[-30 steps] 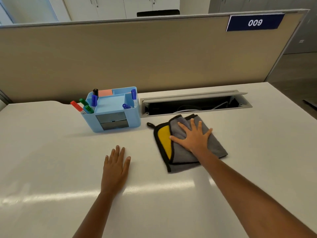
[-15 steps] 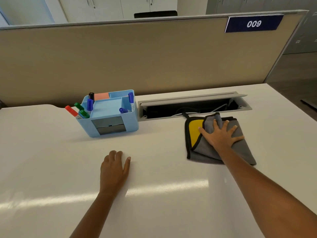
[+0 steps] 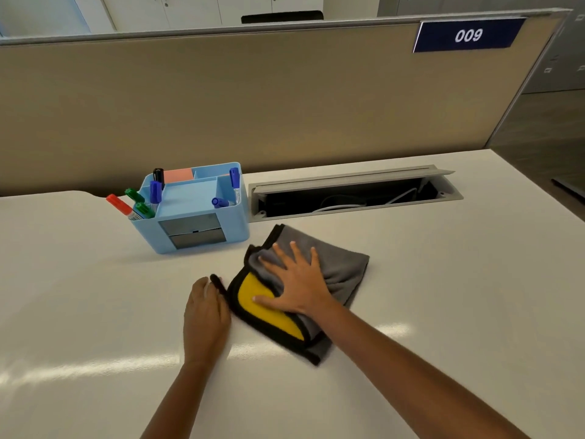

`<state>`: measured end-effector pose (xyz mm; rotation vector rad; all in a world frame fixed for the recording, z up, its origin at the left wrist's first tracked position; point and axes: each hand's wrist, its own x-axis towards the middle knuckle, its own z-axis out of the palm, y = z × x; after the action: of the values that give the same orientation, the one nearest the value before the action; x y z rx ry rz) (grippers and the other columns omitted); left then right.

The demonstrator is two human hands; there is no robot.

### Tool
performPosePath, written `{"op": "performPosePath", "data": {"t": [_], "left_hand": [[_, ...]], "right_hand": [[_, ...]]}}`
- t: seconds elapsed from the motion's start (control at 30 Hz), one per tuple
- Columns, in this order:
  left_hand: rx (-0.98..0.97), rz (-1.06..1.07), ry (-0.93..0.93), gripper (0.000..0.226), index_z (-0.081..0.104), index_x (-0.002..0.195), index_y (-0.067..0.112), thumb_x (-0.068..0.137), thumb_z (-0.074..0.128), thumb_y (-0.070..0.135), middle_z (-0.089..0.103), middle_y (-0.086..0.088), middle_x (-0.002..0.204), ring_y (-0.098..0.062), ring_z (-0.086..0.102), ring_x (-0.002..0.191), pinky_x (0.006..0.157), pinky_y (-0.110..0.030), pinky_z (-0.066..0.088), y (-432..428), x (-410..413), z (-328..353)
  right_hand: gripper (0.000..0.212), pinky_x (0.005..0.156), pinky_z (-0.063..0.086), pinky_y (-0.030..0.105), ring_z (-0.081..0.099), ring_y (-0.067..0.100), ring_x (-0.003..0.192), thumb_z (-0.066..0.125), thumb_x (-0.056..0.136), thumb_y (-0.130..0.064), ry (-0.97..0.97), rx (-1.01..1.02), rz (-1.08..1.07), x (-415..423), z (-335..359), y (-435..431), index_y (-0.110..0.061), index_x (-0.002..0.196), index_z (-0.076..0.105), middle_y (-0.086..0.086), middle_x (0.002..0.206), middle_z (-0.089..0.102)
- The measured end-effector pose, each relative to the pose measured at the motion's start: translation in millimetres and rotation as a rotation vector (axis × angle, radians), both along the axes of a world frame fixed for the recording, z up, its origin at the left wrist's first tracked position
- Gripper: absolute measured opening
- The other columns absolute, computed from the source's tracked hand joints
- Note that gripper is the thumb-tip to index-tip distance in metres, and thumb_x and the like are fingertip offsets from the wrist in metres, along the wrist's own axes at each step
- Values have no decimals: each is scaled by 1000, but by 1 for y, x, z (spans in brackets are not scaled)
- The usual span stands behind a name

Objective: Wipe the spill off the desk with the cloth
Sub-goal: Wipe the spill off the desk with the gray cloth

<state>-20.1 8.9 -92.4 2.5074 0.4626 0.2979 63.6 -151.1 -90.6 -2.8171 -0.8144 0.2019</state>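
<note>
A right hand (image 3: 299, 288) presses flat, fingers spread wide, on a folded grey and yellow cloth (image 3: 342, 274) lying mid-desk. The left hand (image 3: 205, 312) rests palm down just beside it, fingers together, touching the cloth's black hanging loop (image 3: 217, 282). Close behind the cloth stands a light blue desk organiser (image 3: 196, 229) holding red, green, blue and black markers. To its right, an open cable tray (image 3: 351, 198) is sunk into the glossy white desk (image 3: 443, 280). A beige partition (image 3: 285, 106) behind carries a blue "009" sign (image 3: 468, 35).
</note>
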Motion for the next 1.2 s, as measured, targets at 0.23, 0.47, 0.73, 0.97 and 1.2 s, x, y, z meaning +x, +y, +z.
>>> {"op": "performPosePath", "data": {"t": [0.23,0.47,0.73,0.97,1.2], "left_hand": [[-251,93,-176,40,55,109,1,82,31,-16,55,-17,120,-30,51,113,95,-29,35,8,-7,-3],[-239,89,-196,35,58,103,4,85,32,-10,54,-11,118,-26,51,114,92,-26,35,7,-5,-6],[-218,98,-206,32,59,102,5,86,33,-5,53,-10,119,-25,52,113,88,-27,36,4,-2,-8],[-238,87,-215,30,59,107,2,88,36,-5,54,-16,121,-28,53,111,89,-26,35,6,-3,-8],[-291,1,-207,26,58,106,1,89,39,-6,58,-14,113,-20,51,106,93,-28,34,9,-8,-5]], "right_hand": [[78,112,-11,56,-2,24,146,42,71,-77,-76,89,62,-65,-8,-55,-42,140,29,-11,157,13],[80,106,26,60,38,31,135,29,65,-83,-180,71,-287,-74,-2,-116,-42,131,45,-5,144,46],[84,113,2,62,1,31,146,19,71,-84,-45,-19,-420,11,0,-82,-43,144,7,-4,159,8],[70,110,-12,63,-6,28,146,35,81,-70,-78,2,-53,-18,-5,-27,-43,143,15,-4,159,4],[59,107,-22,57,-18,19,143,45,84,-57,-54,92,249,-79,0,-42,-41,139,32,-8,158,2]]}}
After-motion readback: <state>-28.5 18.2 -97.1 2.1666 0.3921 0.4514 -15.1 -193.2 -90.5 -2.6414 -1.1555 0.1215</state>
